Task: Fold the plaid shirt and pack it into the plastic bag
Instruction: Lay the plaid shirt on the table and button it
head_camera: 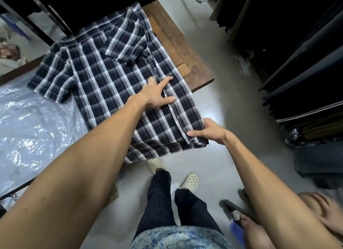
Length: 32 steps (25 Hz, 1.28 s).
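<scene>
Two hands fold the navy-and-white plaid cotton shirt [111, 77] on the brown wooden counter [185, 49]. Left hand [157, 94], fingers released, pins the crease. Right hand [209, 130] fingers grasp the near hem, aligning edges.

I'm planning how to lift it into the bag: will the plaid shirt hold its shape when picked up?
Probably not. The plaid shirt drapes limply over the wooden table edge, so it likely sags. The right hand pinches its hem easily, suggesting thin, light cloth. The left hand presses it flat, so folds may slip.
</scene>
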Each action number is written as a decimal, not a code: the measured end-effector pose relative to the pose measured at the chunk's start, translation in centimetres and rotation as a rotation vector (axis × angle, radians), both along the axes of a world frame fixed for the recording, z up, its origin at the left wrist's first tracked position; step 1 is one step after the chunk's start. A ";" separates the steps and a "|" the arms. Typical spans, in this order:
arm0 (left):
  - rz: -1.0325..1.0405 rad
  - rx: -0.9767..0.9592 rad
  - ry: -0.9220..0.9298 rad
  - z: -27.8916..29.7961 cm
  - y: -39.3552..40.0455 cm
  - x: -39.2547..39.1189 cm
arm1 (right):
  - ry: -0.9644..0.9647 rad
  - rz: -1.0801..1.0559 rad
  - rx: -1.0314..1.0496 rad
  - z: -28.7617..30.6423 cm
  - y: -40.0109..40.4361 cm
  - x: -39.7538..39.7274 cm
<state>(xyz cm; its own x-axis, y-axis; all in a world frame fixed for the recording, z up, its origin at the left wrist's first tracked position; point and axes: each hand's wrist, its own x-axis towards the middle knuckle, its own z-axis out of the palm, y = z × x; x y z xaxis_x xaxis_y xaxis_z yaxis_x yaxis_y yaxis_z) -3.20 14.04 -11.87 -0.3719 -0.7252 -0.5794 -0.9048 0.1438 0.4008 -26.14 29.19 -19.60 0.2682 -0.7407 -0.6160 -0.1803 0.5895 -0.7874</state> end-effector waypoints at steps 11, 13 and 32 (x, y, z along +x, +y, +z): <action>0.243 -0.354 0.221 0.6 7.6 -1.3 | -0.047 -0.086 -0.110 2.4 2.4 1.5; 0.434 -0.341 0.404 0.4 12.2 -2.4 | -0.059 -0.125 -0.094 1.9 3.6 1.6; 0.855 0.420 0.570 -1.7 15.2 -5.2 | -0.122 -0.661 -0.116 0.0 9.7 3.4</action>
